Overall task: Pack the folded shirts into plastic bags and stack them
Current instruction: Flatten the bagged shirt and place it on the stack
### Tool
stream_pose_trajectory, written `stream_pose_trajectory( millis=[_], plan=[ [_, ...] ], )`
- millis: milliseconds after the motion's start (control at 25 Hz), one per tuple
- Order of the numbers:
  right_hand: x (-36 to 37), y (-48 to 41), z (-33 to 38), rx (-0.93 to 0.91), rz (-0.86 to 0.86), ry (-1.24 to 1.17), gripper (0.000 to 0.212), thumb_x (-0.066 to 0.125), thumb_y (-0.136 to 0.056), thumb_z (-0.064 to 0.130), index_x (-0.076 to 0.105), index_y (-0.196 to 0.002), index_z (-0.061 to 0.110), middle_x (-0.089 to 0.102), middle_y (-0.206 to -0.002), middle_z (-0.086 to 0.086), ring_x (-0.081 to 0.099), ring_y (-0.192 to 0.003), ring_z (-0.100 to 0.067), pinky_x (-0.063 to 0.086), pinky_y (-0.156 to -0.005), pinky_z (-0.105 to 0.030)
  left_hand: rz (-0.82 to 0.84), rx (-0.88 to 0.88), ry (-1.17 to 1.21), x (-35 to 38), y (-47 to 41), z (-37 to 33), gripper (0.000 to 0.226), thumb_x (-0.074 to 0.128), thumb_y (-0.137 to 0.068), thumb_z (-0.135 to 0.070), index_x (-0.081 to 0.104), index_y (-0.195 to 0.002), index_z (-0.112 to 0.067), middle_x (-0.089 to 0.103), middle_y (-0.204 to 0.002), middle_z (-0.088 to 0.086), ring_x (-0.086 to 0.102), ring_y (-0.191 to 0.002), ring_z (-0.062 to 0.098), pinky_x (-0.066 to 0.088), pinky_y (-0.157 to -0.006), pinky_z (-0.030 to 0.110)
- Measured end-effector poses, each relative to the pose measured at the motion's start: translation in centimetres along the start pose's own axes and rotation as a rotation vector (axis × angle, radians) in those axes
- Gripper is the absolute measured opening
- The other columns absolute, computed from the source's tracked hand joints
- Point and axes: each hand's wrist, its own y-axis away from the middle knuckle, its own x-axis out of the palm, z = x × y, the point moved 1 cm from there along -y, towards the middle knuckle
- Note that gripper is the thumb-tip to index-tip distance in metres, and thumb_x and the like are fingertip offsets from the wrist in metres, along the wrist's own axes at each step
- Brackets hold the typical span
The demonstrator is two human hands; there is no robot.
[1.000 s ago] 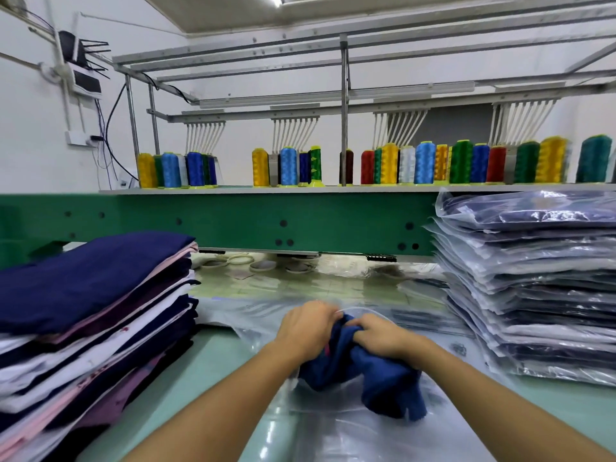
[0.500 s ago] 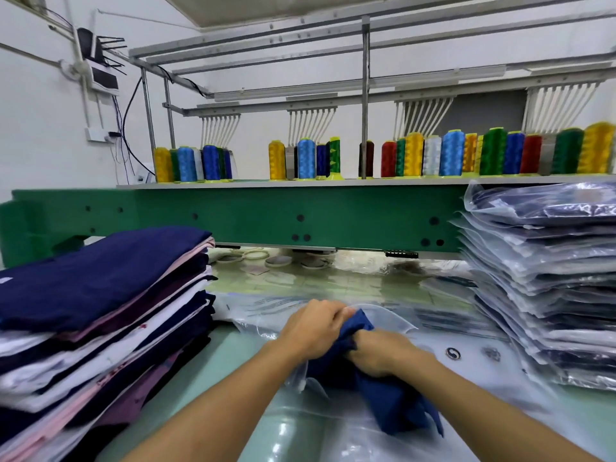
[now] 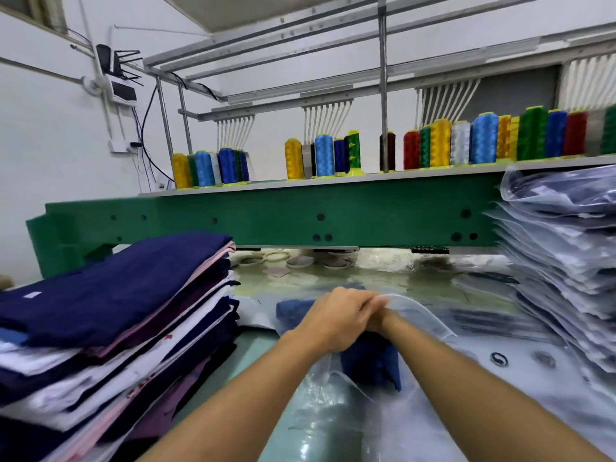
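A dark blue folded shirt (image 3: 370, 361) lies half inside a clear plastic bag (image 3: 430, 321) on the table in front of me. My left hand (image 3: 336, 318) has its fingers curled round the raised edge of the bag's mouth. My right hand (image 3: 385, 316) reaches into the bag along the shirt; all but its wrist is hidden behind my left hand. A tall pile of unbagged folded shirts (image 3: 116, 295), navy on top, stands at the left. A stack of bagged shirts (image 3: 566, 261) rises at the right.
A green machine beam (image 3: 300, 218) runs across behind the table, with several coloured thread spools (image 3: 323, 155) on the shelf above it. More flat plastic bags (image 3: 333, 421) lie under my forearms on the pale green table (image 3: 260, 355).
Both hands have pushed forward, sliding the blue shirt deeper into the bag. My right hand has gone behind my left, and the bag's mouth now arches up over it.
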Motion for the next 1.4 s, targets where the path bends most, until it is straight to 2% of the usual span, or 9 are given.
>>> stream_pose_trajectory(
  millis=[80,200,320,480,640,800,1120,1280,1400],
  plan=[
    [-0.5,-0.1,-0.6,-0.056,0.080,-0.044,0.029,0.044,-0.106,0.007,0.055,-0.133,0.008,0.056,-0.138,-0.013,0.054,-0.128,-0.024,0.043,-0.103,-0.022,-0.003,-0.003,-0.021,-0.3,0.3,0.5,0.044,0.028,-0.105,-0.058,0.062,-0.128,-0.041,0.071,-0.119,-0.005,0.064,-0.109,0.025,0.053,-0.087,0.046],
    [-1.6,0.7,-1.9,0.022,0.073,-0.133,0.029,0.041,-0.096,-0.001,0.067,-0.108,0.008,0.068,-0.104,-0.018,0.060,-0.087,-0.023,0.047,-0.076,-0.035,-0.027,-0.022,-0.025,-0.5,0.7,0.9,0.042,0.030,-0.105,-0.057,0.063,-0.126,-0.040,0.072,-0.115,-0.005,0.064,-0.106,0.027,0.053,-0.084,0.045],
    [-2.3,0.9,-3.2,0.072,0.063,0.146,0.035,0.045,-0.094,0.001,0.062,-0.124,0.006,0.065,-0.122,-0.021,0.062,-0.105,-0.033,0.047,-0.084,-0.038,-0.022,-0.037,-0.041,-0.3,1.1,1.1,0.041,0.029,-0.104,-0.060,0.058,-0.129,-0.047,0.072,-0.115,-0.007,0.065,-0.104,0.027,0.054,-0.083,0.045],
    [-1.6,3.0,-1.8,-0.008,0.110,0.513,0.054,0.055,-0.093,0.054,0.047,-0.142,0.034,0.052,-0.145,-0.005,0.050,-0.130,-0.027,0.043,-0.108,-0.039,-0.032,-0.037,-0.103,0.2,1.7,0.9,0.038,0.028,-0.105,-0.059,0.057,-0.128,-0.050,0.072,-0.113,-0.009,0.065,-0.102,0.026,0.054,-0.081,0.046],
    [2.4,5.4,-0.1,-0.090,0.357,0.543,0.074,0.034,-0.086,0.076,0.031,-0.153,0.044,0.010,-0.168,0.003,0.004,-0.154,-0.035,0.001,-0.118,-0.064,-0.028,-0.042,-0.114,0.5,2.4,0.8,0.040,0.028,-0.105,-0.059,0.056,-0.129,-0.048,0.071,-0.117,-0.012,0.065,-0.108,0.023,0.054,-0.084,0.044],
    [5.2,6.7,2.1,-0.335,0.337,0.753,0.062,0.033,-0.101,0.054,0.023,-0.158,0.032,0.017,-0.167,-0.004,0.010,-0.152,-0.035,0.005,-0.121,-0.062,0.019,0.002,-0.168,1.3,3.4,0.5,0.040,0.029,-0.106,-0.056,0.052,-0.137,-0.047,0.069,-0.123,-0.013,0.063,-0.112,0.018,0.053,-0.082,0.039],
    [4.0,6.7,0.4,-0.300,0.331,0.905,0.050,0.040,-0.105,0.030,0.036,-0.154,0.021,0.029,-0.162,-0.009,0.022,-0.150,-0.036,0.020,-0.121,-0.056,0.053,0.119,-0.324,2.3,5.2,0.6,0.036,0.038,-0.103,-0.047,0.050,-0.137,-0.043,0.063,-0.131,-0.008,0.061,-0.113,0.020,0.040,-0.071,0.035],
    [2.5,7.9,-2.6,-0.183,0.272,0.608,0.072,0.044,-0.098,0.047,0.010,-0.160,0.036,-0.005,-0.170,-0.002,-0.007,-0.156,-0.030,0.006,-0.123,-0.057,0.161,-0.003,-0.316,2.8,6.7,1.3,0.044,0.060,-0.088,-0.043,0.052,-0.130,-0.035,0.062,-0.126,-0.006,0.057,-0.116,0.024,0.050,-0.084,0.042],
    [0.2,10.3,-4.6,-0.337,0.175,0.515,0.061,0.054,-0.091,0.037,0.038,-0.149,0.034,0.033,-0.160,0.001,0.033,-0.147,-0.026,0.037,-0.113,-0.039,0.301,-0.109,-0.312,3.4,8.1,2.2,0.048,0.067,-0.083,-0.051,0.049,-0.118,-0.022,0.059,-0.123,0.000,0.055,-0.113,0.028,0.049,-0.087,0.043]
  ],
)
